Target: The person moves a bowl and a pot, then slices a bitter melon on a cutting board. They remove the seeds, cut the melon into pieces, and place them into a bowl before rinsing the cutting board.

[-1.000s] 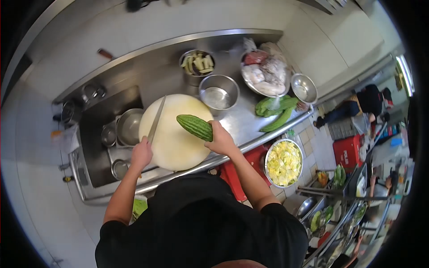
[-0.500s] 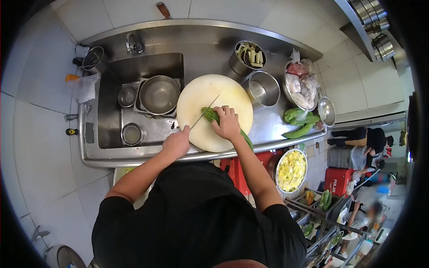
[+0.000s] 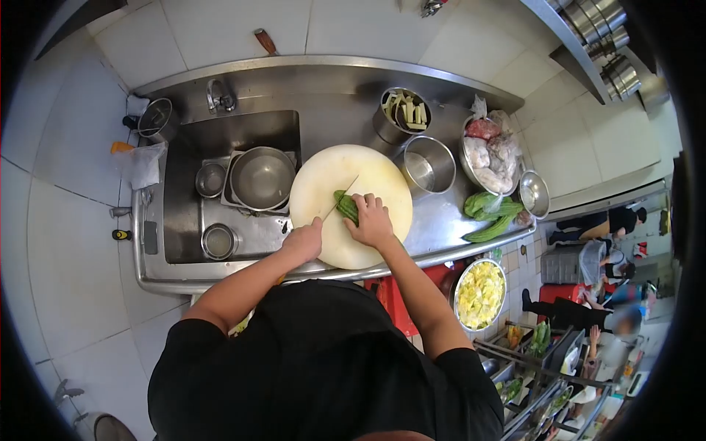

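A round white cutting board (image 3: 390,165) lies across the sink's right edge and the steel counter. My left hand (image 3: 305,239) is closed round the handle of a knife (image 3: 351,185), its blade slanting up and right over the board. The blade runs right alongside the near end of a green ridged gourd (image 3: 346,205). My right hand (image 3: 370,219) presses down on that gourd with bent fingers, close to the blade, and hides part of it.
A steel pot of cut pieces (image 3: 387,132) and a steel pot (image 3: 445,178) stand behind the board. Right are bagged food in a bowl (image 3: 465,158) and green gourds (image 3: 489,232). The sink (image 3: 176,242) holds metal bowls. Below right is a bowl of yellow-green pieces (image 3: 479,294); a person (image 3: 570,312) stands beyond.
The view has tilted, so the counter sits lower. My left hand and the knife are closer to my right hand, the blade more upright. The gourd part formerly visible beyond my right wrist no longer shows.
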